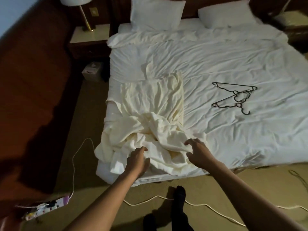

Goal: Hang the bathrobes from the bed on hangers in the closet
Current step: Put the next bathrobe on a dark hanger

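A cream bathrobe [150,114] lies spread and rumpled on the near left corner of the white bed [233,64], its lower part bunched at the bed's edge. My left hand [137,159] grips a fold of the bunched robe with curled fingers. My right hand [197,150] has its fingers curled into the robe's cloth a little to the right. Two dark hangers [233,97] lie crossed on the sheet to the right of the robe, apart from both hands. No closet is in view.
Two pillows [156,13] sit at the head of the bed. A nightstand [90,36] with a lamp stands at the left, a tissue box [92,70] below it. A white cable [200,204] runs across the carpet by my feet. A power strip [45,205] lies at lower left.
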A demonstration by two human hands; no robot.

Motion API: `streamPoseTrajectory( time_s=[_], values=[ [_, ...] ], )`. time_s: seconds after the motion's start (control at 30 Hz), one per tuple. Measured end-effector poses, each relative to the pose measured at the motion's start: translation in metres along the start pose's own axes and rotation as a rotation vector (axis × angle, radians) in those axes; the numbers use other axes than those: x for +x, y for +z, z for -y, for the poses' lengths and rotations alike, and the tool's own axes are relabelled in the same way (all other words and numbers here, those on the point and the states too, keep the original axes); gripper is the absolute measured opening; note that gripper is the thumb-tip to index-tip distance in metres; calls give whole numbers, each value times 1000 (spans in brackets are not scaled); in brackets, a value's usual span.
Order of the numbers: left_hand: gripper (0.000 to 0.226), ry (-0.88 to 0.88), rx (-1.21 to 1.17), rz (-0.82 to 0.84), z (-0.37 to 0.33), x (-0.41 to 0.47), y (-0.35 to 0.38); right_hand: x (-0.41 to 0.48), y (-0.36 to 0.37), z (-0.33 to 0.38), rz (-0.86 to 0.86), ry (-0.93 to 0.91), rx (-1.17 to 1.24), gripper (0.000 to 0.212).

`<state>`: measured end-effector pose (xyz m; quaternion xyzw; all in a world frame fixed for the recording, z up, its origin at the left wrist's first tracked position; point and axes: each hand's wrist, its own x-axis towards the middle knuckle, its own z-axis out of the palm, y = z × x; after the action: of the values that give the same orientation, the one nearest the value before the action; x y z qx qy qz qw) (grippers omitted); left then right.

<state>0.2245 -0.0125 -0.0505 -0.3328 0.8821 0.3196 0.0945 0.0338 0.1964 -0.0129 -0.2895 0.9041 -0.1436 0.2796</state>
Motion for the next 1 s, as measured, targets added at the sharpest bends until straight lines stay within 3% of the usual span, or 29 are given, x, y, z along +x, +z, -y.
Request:
streamPoseTrajectory(
  time_s=[0.2, 0.27, 0.33, 0.4, 0.47, 0.57, 0.67, 0.77, 0.9, 1.0],
  values=[
    [78, 0, 245, 17, 17, 35, 51, 59, 41, -38, 180, -27, -296, 93],
    [84, 9, 357, 17, 22, 51, 60, 78, 53, -52, 232, -48, -354, 98],
    [66, 22, 418, 13, 30, 67, 67, 96, 60, -61, 271, -64, -315, 82],
    [28, 26, 386, -62, 33, 76, 68, 110, 56, -66, 268, -93, -247, 53],
    [14, -5, 260, -124, 23, 83, 60, 123, 42, -67, 222, -132, -195, 27],
    [17, -159, -83, -198, -7, 99, 30, 141, 2, -63, 103, -79, 29, 9],
    [21, -197, -382, -314, -48, 120, -17, 160, -59, -47, -71, 43, 268, 12],
    [27, -224, -644, -424, -95, 139, -80, 177, -129, -23, -265, 81, 501, 28],
    [40, -170, -868, -562, -139, 153, -176, 180, -216, 16, -472, -58, 815, 42],
    [37, -83, -845, -640, -163, 147, -237, 166, -272, 43, -536, -225, 977, 44]
  ],
)
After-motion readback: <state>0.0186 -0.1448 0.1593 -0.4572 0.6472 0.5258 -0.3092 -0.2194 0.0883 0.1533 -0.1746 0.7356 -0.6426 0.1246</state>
